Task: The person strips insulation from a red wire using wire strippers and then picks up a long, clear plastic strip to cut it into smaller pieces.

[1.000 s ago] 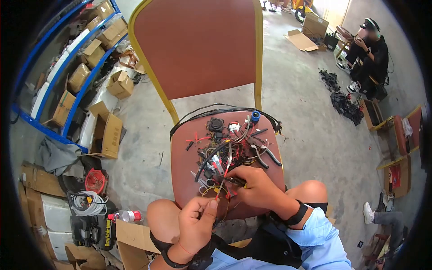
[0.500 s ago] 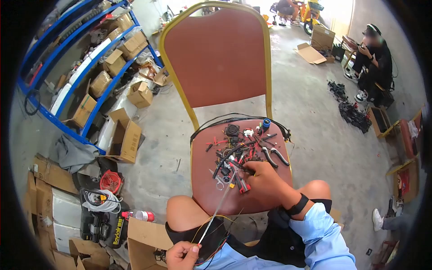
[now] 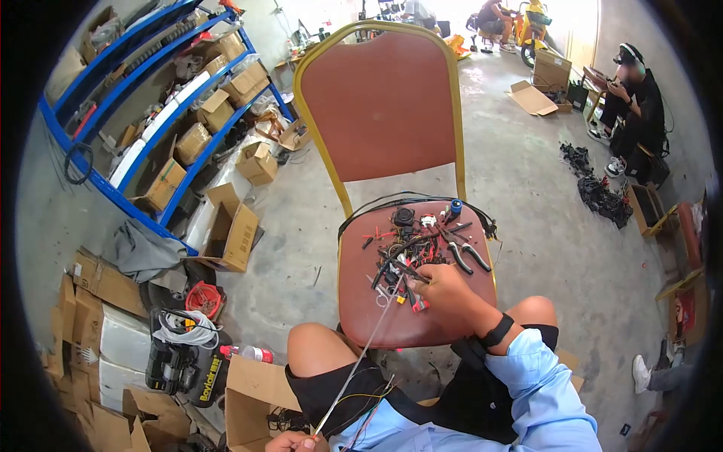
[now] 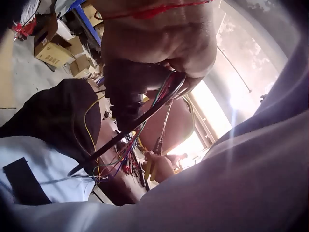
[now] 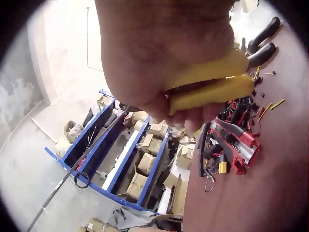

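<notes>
Right hand [image 3: 446,290] gripped yellow-handled tool [image 5: 212,83] over wire pile [image 3: 410,252] on chair seat [image 3: 361,316]. Left hand [image 3: 295,443], below seat's front edge, pinched wire bundle [image 4: 145,116]; grey cable [image 3: 360,354] ran taut from it up to tool. Judged: keep cable taut, squeeze steady, pull straight. Open cardboard box [image 3: 230,233] on floor left of chair; contents hidden.

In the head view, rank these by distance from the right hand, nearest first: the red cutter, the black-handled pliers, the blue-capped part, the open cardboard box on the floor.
1. Red cutter: on the seat, just left of the right hand.
2. Black-handled pliers: on the seat, beyond the hand.
3. Blue-capped part: at the seat's back edge.
4. Open cardboard box: on the floor, far left.
</notes>
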The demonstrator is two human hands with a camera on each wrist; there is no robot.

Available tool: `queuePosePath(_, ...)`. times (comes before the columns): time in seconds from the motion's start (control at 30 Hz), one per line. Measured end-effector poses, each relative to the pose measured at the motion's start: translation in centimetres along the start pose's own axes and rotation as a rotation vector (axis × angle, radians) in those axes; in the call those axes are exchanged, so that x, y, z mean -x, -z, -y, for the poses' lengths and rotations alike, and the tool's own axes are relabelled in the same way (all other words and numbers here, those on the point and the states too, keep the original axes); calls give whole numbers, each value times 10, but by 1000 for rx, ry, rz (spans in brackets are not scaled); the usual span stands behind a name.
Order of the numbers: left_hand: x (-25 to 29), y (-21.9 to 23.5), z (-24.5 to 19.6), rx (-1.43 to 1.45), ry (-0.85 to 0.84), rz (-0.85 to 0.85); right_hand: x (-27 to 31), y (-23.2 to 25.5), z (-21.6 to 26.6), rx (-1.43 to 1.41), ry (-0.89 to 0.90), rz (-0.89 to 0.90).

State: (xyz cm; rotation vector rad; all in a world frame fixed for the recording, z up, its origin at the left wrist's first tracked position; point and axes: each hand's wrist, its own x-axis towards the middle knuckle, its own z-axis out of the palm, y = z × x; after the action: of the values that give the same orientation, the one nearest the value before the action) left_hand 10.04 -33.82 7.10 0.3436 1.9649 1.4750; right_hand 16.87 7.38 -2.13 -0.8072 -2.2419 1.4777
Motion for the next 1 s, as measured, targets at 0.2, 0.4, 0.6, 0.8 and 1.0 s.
queuePosePath(0.2, 39, 70, -9, 37, -127, -374, -41, 50, -60, -503, -236, -222)
queuePosePath(0.4, 18, 51, -33, 159, -361, -227, -26, 13, -36, -575, -327, 147)
queuePosePath(0.6, -55, -13, -92, 346, -702, 8, -23, 19, -33, -693, -456, 317)
queuePosePath(0.8, -107, -78, -157, 505, -672, 170, -20, 22, -25, -673, -381, 301)
queuePosePath(1.0, -157, -130, -159, 568, -581, 306, -18, 34, -32, -813, -457, 323)
